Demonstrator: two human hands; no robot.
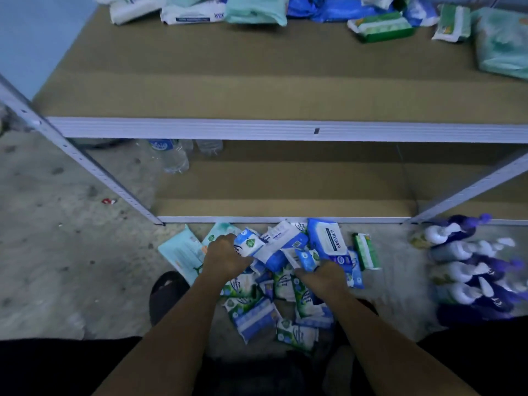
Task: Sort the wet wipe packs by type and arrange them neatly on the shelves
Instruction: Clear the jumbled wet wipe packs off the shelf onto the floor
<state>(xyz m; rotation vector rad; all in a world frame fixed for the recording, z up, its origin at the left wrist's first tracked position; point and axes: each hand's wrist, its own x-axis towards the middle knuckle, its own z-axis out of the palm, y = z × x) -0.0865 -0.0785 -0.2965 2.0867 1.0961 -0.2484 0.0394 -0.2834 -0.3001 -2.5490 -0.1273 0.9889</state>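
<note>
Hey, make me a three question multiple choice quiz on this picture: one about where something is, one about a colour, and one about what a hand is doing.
1. Where does the pile of wipe packs lie?
A) on the upper shelf
B) on the floor in front of the shelving
C) on the lower shelf

2. What colour are the bottles lying at the right?
A) purple and white
B) red
C) yellow

3. What is the left hand doing?
A) hanging idle
B) holding a small blue and white pack in its grip
C) pressing flat on a shelf board

Answers:
1. B, the packs rest on bare concrete.
2. A, purple bodies with white parts show.
3. B, its fingers curl round the pack.
</note>
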